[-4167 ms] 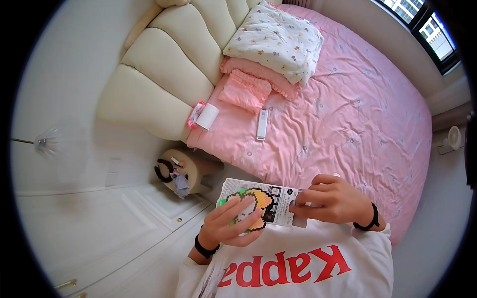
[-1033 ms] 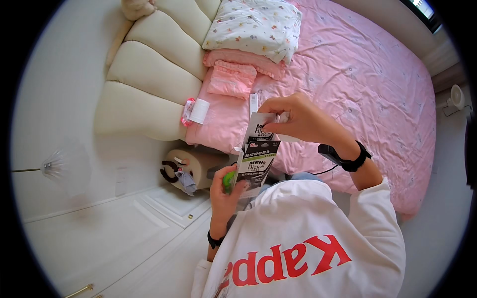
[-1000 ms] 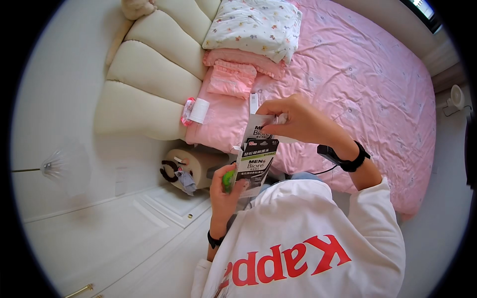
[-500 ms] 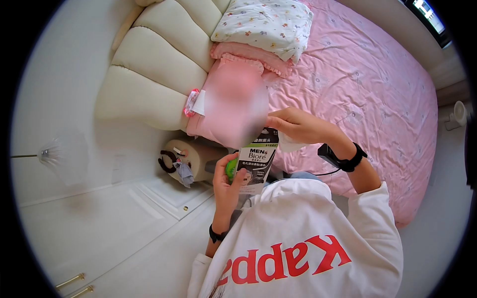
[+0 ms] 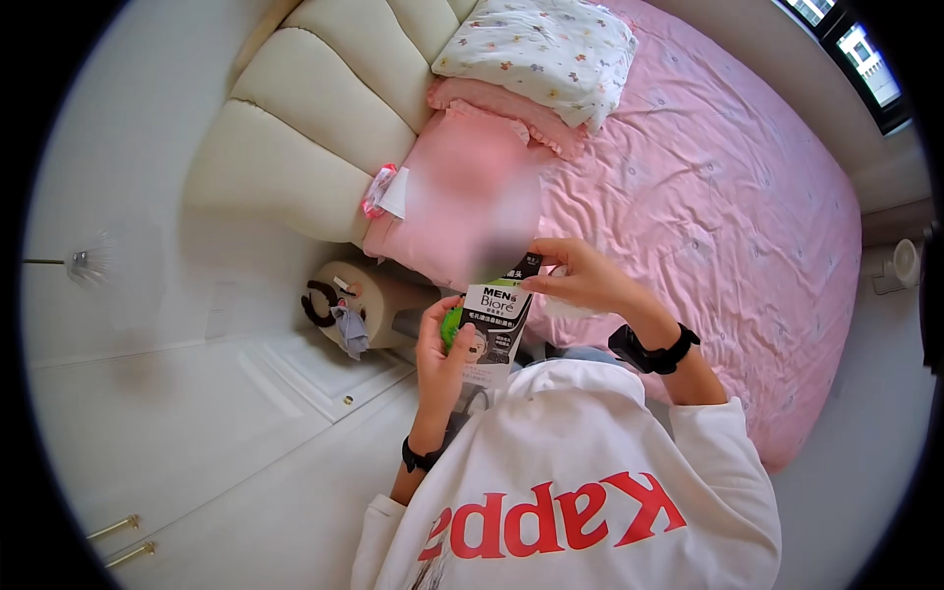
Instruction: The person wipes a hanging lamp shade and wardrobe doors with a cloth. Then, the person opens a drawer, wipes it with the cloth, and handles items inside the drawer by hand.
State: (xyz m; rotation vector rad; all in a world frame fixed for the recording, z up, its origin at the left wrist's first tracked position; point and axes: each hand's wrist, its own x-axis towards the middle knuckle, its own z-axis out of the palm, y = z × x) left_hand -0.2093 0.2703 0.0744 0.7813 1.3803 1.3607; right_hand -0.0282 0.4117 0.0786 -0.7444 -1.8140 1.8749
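Note:
A black-and-white Men's Biore box (image 5: pixel 495 329) is held upright in front of my chest. My left hand (image 5: pixel 440 359) is closed around its left side and lower part, with the thumb on the front. A bright green thing (image 5: pixel 451 326) shows between that palm and the box; its kind is hidden. My right hand (image 5: pixel 582 277) pinches the upper right corner of the box, its thumb and fingers by the dark top end. Something white (image 5: pixel 564 303) shows below the right hand, too unclear to name. A blurred patch covers the area just above the box.
Ahead is a bed with a pink sheet (image 5: pixel 728 216), a patterned pillow (image 5: pixel 536 54) and a cream headboard (image 5: pixel 295 128). A pink packet (image 5: pixel 378 191) lies by the headboard. On the left stand a beige bedside stand (image 5: pixel 393 300) holding small items and white cabinets (image 5: pixel 226 433).
My right hand has shifted from the box's top edge down onto its upper right corner, and the dark top end now looks tilted up. The whole view has shifted slightly.

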